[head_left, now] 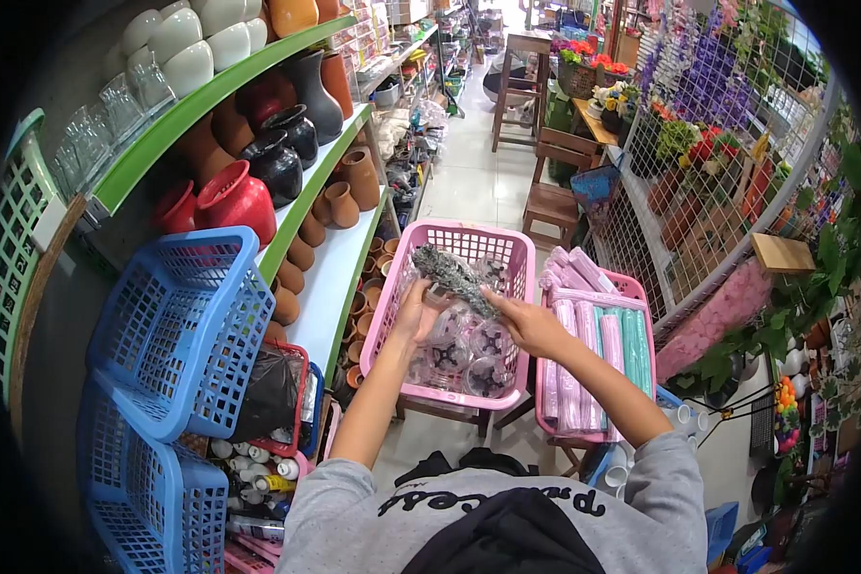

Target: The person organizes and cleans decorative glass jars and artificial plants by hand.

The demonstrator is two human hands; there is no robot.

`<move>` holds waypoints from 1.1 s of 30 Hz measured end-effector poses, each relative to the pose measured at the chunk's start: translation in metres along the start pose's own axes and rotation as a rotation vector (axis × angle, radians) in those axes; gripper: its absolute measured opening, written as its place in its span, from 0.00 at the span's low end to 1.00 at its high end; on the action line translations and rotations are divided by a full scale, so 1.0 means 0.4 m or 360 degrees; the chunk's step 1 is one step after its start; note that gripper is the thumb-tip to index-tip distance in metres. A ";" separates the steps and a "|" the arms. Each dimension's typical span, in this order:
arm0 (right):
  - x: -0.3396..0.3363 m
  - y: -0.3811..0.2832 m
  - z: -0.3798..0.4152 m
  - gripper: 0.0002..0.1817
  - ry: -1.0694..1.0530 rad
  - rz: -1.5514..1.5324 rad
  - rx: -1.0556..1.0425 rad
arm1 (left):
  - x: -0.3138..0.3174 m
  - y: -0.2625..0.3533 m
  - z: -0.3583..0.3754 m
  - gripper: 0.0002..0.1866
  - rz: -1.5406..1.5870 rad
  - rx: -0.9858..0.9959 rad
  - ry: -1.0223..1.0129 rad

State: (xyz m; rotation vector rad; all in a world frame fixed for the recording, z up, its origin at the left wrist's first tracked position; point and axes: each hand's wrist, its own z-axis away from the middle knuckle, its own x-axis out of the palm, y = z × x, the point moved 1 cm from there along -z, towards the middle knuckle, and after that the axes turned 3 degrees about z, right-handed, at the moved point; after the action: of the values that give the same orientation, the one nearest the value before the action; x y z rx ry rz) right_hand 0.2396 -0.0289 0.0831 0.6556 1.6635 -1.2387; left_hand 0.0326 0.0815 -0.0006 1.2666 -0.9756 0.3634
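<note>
A long, dark grey speckled bundle [454, 280], seemingly in shiny clear plastic, lies slantwise between my hands over the pink basket [380, 330]. My left hand [419, 312] grips its underside near the middle, with the fingers partly hidden beneath it. At the lower right end, my right hand [536, 325] pinches the bundle between thumb and fingers. Below, the basket holds several clear plastic-wrapped pieces [450, 354] with dark patterned parts; their exact kind is hard to make out.
To the right, a second pink basket [652, 335] carries pink and teal wrapped rolls [610, 354]. Blue baskets [187, 330] are stacked at left beside shelves of pots and vases [234, 201]. A wooden chair [552, 196] and a wire mesh rack [698, 191] stand beyond.
</note>
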 end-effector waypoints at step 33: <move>0.017 0.075 0.046 0.30 0.0320 -0.0130 0.0304 | 0.038 -0.022 0.028 0.17 0.0045 0.0009 0.0111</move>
State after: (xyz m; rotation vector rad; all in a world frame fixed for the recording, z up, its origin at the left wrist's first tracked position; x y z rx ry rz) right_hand 0.2684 -0.0361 0.0629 0.8601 1.7637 -1.4418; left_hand 0.0429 0.0644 0.0055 1.2381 -0.9346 0.4300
